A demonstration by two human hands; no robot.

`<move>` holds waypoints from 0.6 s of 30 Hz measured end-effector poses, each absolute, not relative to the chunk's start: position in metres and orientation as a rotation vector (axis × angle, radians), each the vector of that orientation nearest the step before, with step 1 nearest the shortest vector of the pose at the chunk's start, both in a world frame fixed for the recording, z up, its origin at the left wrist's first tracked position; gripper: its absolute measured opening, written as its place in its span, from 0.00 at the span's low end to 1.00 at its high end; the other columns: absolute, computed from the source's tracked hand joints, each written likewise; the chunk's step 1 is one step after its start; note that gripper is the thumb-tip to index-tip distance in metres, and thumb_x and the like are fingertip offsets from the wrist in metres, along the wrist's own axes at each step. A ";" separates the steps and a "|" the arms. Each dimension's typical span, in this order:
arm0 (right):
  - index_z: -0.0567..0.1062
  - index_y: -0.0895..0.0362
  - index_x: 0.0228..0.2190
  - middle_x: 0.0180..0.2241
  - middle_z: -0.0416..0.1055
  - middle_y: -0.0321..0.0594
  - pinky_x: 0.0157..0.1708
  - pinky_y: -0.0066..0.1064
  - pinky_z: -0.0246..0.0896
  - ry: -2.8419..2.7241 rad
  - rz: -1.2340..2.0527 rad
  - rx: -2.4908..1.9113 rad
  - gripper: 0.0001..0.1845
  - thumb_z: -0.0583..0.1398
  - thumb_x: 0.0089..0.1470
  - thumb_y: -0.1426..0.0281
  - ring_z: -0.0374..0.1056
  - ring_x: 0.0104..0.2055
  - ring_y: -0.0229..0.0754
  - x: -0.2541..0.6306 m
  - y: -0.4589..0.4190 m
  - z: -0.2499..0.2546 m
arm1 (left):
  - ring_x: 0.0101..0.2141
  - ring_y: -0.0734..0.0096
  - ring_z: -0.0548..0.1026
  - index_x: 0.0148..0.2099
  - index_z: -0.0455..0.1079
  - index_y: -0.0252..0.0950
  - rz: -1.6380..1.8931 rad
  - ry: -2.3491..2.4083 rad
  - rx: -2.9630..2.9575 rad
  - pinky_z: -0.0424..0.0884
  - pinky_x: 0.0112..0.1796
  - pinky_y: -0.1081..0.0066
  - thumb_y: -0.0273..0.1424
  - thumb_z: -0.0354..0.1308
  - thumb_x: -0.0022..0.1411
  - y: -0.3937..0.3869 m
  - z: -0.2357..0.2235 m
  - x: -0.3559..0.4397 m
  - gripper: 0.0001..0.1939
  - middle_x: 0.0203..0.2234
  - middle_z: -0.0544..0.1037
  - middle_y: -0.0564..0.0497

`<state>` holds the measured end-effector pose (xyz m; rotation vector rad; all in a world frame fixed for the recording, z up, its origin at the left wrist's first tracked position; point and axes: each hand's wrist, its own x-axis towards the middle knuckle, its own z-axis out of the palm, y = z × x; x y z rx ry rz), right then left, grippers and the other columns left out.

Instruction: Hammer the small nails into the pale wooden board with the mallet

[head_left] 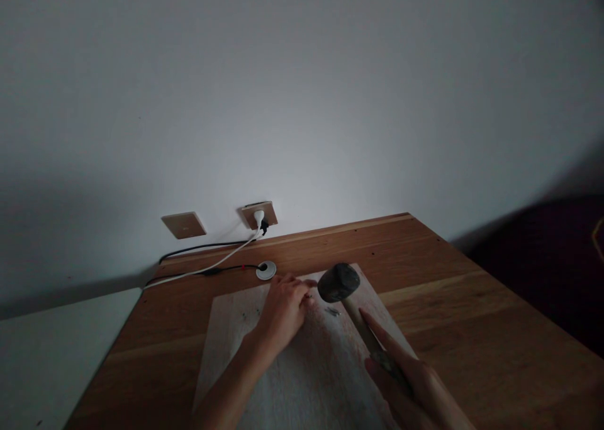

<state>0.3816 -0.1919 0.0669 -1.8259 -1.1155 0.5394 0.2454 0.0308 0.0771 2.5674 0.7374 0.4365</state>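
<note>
My right hand (406, 376) is closed around the wooden handle of a mallet (338, 283), its forefinger stretched along the handle. The mallet's dark, thick head is raised over the far part of a pale wooden board (302, 367). Just left of the head, my left hand (285, 301) rests on the board with thumb and fingers pinched together. Whatever is between those fingertips is too small to make out. A few thin grey metal pieces (333, 312), perhaps nails, lie on the board below the mallet head. Small dark specks (250, 315) show left of my left hand.
The board lies on a brown wooden desk (453, 317) against a pale wall (330, 103). Behind it are a cable grommet (266, 270), black and white cables (202, 271) and a wall socket (259, 215) with plugs. A white surface (56, 348) adjoins the desk's left side.
</note>
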 end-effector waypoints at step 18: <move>0.60 0.53 0.71 0.68 0.64 0.42 0.58 0.41 0.73 -1.324 0.696 -1.838 0.33 0.55 0.69 0.61 0.60 0.70 0.54 0.384 -0.174 0.053 | 0.45 0.57 0.79 0.69 0.64 0.37 0.492 0.905 2.463 0.69 0.53 0.57 0.15 0.65 0.54 0.036 0.066 0.245 0.41 0.44 0.82 0.47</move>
